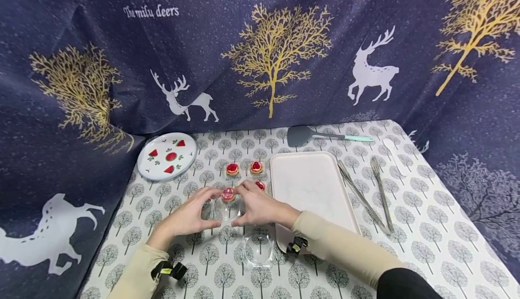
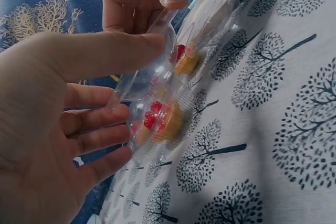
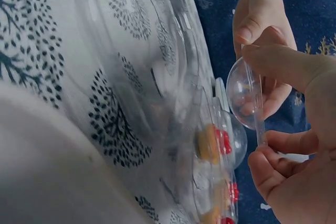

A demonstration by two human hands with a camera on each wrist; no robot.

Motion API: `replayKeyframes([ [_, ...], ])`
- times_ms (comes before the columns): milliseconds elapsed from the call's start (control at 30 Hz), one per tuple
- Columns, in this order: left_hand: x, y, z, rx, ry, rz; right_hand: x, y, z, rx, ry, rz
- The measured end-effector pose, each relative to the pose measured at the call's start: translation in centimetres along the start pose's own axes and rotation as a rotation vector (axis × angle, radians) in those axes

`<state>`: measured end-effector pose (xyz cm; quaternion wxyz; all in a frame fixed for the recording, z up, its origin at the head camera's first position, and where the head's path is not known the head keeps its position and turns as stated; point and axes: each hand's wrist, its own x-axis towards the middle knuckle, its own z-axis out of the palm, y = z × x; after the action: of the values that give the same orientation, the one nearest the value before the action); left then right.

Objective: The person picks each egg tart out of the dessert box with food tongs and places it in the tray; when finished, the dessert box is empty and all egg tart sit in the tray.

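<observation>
Between my two hands is a clear plastic domed lid (image 1: 227, 209), tilted up on its edge in the wrist views. My left hand (image 1: 184, 215) pinches one side between thumb and fingers; my right hand (image 1: 260, 205) pinches the other. Close beyond the lid sits a small red-topped fruit tart (image 1: 228, 194), seen through clear plastic. In the right wrist view a tart (image 3: 223, 141) sits under a clear dome below the lid. More red-topped tarts (image 1: 232, 169) stand behind, one partly covered by my right hand.
A clear plastic piece (image 1: 258, 250) lies in front of my right hand. To the right are a pale tray (image 1: 308, 186), metal tongs (image 1: 382, 195), a white spoon (image 1: 394, 157) and a grey spatula (image 1: 299, 135). A plate with watermelon prints (image 1: 162, 151) stands back left.
</observation>
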<state>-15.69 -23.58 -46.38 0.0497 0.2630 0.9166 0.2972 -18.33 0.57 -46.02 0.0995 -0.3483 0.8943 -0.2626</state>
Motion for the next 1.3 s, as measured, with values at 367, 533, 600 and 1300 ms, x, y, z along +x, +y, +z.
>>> replayKeyframes([
  [367, -0.6, -0.4, 0.8, 0.005, -0.015, -0.01, 0.1, -0.3, 1.2, -0.086, -0.018, 0.008],
  [533, -0.8, -0.3, 1.1, 0.007, -0.037, -0.056, 0.0, -0.3, 1.7, -0.108, -0.029, 0.007],
  [600, -0.8, -0.4, 1.2, 0.019, -0.043, -0.065, 0.0, -0.3, 1.8, -0.12, -0.034, 0.01],
  [1300, -1.3, -0.3, 2.3, 0.105, -0.014, -0.066, -0.1, -0.4, 2.3, -0.206, -0.044, -0.021],
])
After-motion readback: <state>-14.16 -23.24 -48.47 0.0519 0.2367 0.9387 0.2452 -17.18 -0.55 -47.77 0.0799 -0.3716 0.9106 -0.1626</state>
